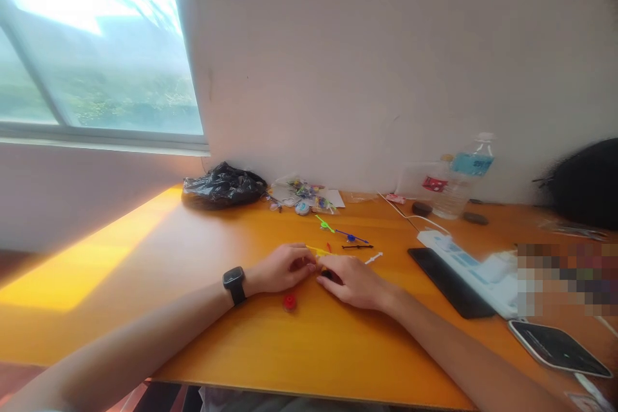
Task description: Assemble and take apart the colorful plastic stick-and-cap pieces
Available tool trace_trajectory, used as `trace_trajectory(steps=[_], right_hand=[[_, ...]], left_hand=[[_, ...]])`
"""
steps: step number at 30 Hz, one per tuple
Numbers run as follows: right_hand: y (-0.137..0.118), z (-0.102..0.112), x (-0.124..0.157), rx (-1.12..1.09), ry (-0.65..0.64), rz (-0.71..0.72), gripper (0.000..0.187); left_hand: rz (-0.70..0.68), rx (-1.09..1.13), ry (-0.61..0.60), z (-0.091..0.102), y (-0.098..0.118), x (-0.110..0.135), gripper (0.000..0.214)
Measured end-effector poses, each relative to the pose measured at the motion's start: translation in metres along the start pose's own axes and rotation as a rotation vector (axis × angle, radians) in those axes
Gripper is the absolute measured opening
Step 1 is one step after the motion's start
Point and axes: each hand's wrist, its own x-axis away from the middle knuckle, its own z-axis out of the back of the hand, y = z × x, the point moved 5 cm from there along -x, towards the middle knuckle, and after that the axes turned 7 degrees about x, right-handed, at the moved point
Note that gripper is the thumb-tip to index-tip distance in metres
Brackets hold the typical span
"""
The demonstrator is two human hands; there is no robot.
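My left hand (282, 268) and my right hand (357, 279) meet over the table, fingers curled towards each other. Between their fingertips is a thin yellow plastic piece (316, 250), partly hidden by the fingers. A small black piece (327, 274) shows beneath my right fingers. Nearer to me, a small round red piece (290, 302) lies below my left hand. Just beyond the hands are a green pointer with a round middle (326, 225), a similar blue pointer (351, 238), a black arrow (358, 246), a white arrow (374, 258) and a small red piece (329, 247).
A black plastic bag (224, 187) and a clear bag of coloured parts (306, 192) lie along the wall. To the right are a dark phone (451, 282), a white power strip (466, 264), a water bottle (456, 180) and a second phone-like device (560, 347) with a cable.
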Motion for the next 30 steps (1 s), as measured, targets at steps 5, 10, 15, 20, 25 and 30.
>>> trace_trajectory(steps=[5, 10, 15, 20, 25, 30], right_hand=[[-0.002, 0.001, 0.0, 0.01, -0.019, -0.014, 0.004], [-0.003, 0.001, 0.0, 0.011, -0.017, -0.007, 0.006], [-0.001, 0.002, 0.0, 0.07, 0.023, -0.018, 0.007], [-0.01, 0.01, 0.0, 0.079, 0.101, 0.013, 0.008], [-0.044, 0.002, 0.003, -0.04, 0.024, 0.24, 0.02], [-0.069, -0.007, 0.008, 0.002, -0.089, 0.387, 0.035]], left_hand=[[-0.037, -0.001, 0.241, 0.015, 0.012, 0.003, 0.029], [0.002, -0.016, 0.402, 0.025, 0.013, 0.007, 0.03], [-0.03, -0.025, -0.012, 0.0, -0.002, 0.0, 0.031], [-0.075, -0.038, -0.02, -0.003, -0.003, 0.001, 0.029], [-0.059, -0.063, -0.004, -0.003, -0.005, 0.002, 0.024], [-0.044, -0.067, 0.008, -0.003, -0.005, 0.002, 0.026]])
